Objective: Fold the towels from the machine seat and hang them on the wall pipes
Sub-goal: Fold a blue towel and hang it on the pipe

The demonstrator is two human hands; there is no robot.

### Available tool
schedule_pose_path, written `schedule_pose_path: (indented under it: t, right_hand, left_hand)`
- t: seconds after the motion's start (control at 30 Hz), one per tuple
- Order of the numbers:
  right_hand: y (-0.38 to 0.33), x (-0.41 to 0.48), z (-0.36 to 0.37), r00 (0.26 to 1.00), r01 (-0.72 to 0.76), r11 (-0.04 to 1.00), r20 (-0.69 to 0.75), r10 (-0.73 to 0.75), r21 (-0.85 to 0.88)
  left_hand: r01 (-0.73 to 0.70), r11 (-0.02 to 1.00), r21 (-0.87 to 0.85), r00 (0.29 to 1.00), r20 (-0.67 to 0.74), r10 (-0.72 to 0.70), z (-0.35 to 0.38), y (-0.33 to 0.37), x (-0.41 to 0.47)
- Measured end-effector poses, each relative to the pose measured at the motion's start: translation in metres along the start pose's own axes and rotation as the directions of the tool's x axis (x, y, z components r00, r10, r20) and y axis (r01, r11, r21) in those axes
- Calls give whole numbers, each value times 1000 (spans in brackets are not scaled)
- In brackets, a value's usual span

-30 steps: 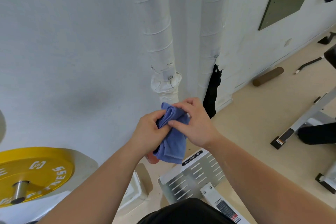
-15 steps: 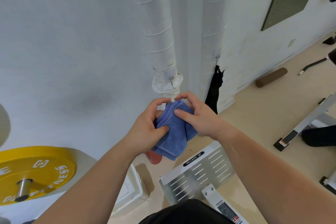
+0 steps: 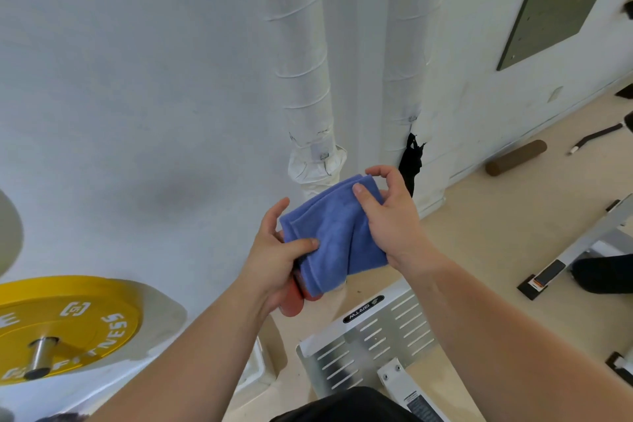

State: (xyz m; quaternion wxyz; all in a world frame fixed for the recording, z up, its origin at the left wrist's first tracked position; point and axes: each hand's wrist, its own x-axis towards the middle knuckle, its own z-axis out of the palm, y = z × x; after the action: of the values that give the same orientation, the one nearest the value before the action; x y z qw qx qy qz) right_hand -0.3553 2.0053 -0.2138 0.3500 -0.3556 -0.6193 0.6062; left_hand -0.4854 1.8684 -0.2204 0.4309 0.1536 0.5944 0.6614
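towel (image 3: 337,233): blue terry, folded pad, I see it held before the white tape-wrapped pipes (image 3: 301,62)
left grip (image 3: 274,253): pinching its lower edge
right grip (image 3: 390,216): pinching top corner

Both my bare forearms reach in from the near edge and converge mid-frame. My left hand (image 3: 274,250) pinches the towel (image 3: 337,233), thumb on top and fingers underneath. My right hand (image 3: 390,216), farther right, pinches its far corner, index finger curled over.
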Motion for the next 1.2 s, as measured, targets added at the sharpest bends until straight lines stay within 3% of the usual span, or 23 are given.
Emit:
schedule_pose_path:
  t: [0.07, 0.17, 0.23, 0.33, 0.43, 0.53, 0.6, 0.67, 0.73, 0.77, 0.8, 0.9, 0.93, 1.0, 1.03, 1.1, 1.13, 1.2]
  right_hand:
    - [2, -2, -7, 995, -15, 1000, 100, 16, -15]
    - [9, -6, -23, 941, 30, 985, 336, 29, -171]
    - [9, -7, -36, 916, 5, 997, 399, 28, -81]
    - [4, -3, -46, 923, -4, 1000, 386, -5, 21]
    - [0, -2, -48, 938, -28, 999, 346, 11, 44]
    - [2, 3, -50, 966, 13, 997, 259, 7, -75]
    - [-2, 7, -52, 981, -12, 998, 194, 23, -57]
    - [-7, 10, -56, 982, -99, 995, 166, 93, 33]
    - [-12, 14, -61, 970, -198, 975, 166, 180, 99]
    - [-15, 16, -62, 957, -248, 961, 183, 224, 122]
    - [-16, 17, -63, 941, -295, 945, 211, 263, 141]
    - [-23, 18, -74, 851, -444, 863, 417, 320, 243]
    - [-23, 19, -82, 793, -483, 848, 521, 316, 220]
    - [-22, 20, -92, 732, -374, 927, 612, 299, -6]
    - [-22, 18, -93, 744, -262, 955, 600, 294, -143]
    - [-23, 18, -88, 870, -91, 951, 441, 221, -296]
    - [-22, 19, -86, 920, -38, 952, 362, 153, -304]
    - [-18, 20, -85, 951, -6, 973, 300, 78, -231]
  left_hand:
    - [-39, 999, -25, 996, -83, 36, 10, 0, 3]
    - [-111, 992, 60, 982, -145, 119, 12, 11, 9]
    - [-151, 983, 104, 976, -144, 165, 8, 20, 14]
    - [-153, 987, 51, 979, -127, 158, 9, 26, 19]
    - [-13, 999, -32, 986, -167, 7, 14, 26, 28]
    - [41, 977, 211, 979, -205, 4, 22, 19, 30]
    - [-109, 896, 431, 976, -126, 179, 25, 15, 20]
    - [-348, 684, 642, 929, 138, 343, 20, 12, 9]
    - [-519, 440, 733, 853, 412, 319, 18, 7, 3]
    - [-561, 390, 731, 826, 465, 317, 21, 6, 2]
    - [-570, 402, 716, 819, 457, 347, 25, 5, 2]
    - [-494, 581, 647, 861, 270, 432, 40, 14, 7]
    - [-456, 618, 641, 881, 228, 414, 42, 17, 10]
    - [-398, 702, 591, 914, 183, 363, 44, 23, 12]
    - [-377, 744, 551, 925, 174, 339, 45, 26, 12]
    - [-341, 797, 498, 940, 182, 288, 47, 28, 13]
    - [-322, 819, 474, 946, 192, 261, 46, 27, 14]
    - [-285, 884, 372, 954, 199, 224, 44, 25, 16]
